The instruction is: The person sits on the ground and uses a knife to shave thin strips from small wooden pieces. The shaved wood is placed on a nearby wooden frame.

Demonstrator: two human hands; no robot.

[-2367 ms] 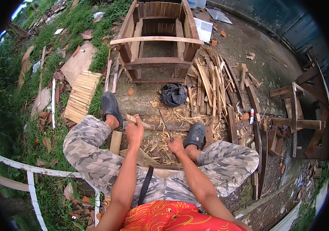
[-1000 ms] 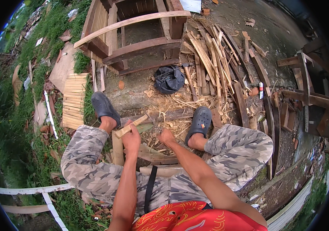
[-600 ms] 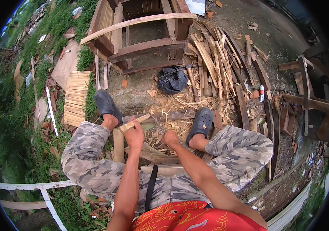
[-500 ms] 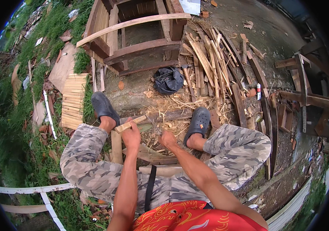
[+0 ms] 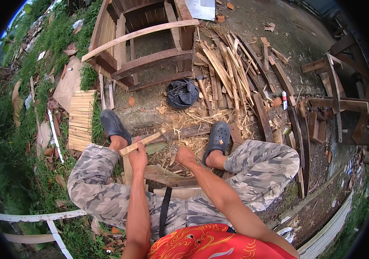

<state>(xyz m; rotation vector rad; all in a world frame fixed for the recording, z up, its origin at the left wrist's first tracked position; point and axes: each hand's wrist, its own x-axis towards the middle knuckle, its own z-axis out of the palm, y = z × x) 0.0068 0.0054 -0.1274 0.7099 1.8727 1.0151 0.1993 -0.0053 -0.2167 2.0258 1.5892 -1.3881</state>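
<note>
My left hand point(image 5: 138, 158) is closed around a short pale wooden strip point(image 5: 150, 138), which slants up to the right between my feet. Right of it, my right hand point(image 5: 185, 156) makes a fist near my right clog. Whatever that fist holds is hidden. A green leaf point(image 5: 156, 147) lies just past the strip's lower edge. Beneath both hands are wood shavings point(image 5: 173, 157) and a weathered board point(image 5: 165, 175). Beyond them, a dark plank point(image 5: 188, 131) lies crosswise between my dark clogs point(image 5: 219, 137).
A wooden frame with a curved slat point(image 5: 150, 64) stands ahead. Near it are a black plastic bag point(image 5: 182, 93), a hammer point(image 5: 204, 95) and a pile of wooden strips point(image 5: 232, 69). A slatted panel point(image 5: 81, 121) lies on grass at left; a wooden structure point(image 5: 337, 99) stands at right.
The view has shifted slightly. My left hand has drawn a little left and nearer with the strip. A thin dark edge between my right fist and the strip no longer shows.
</note>
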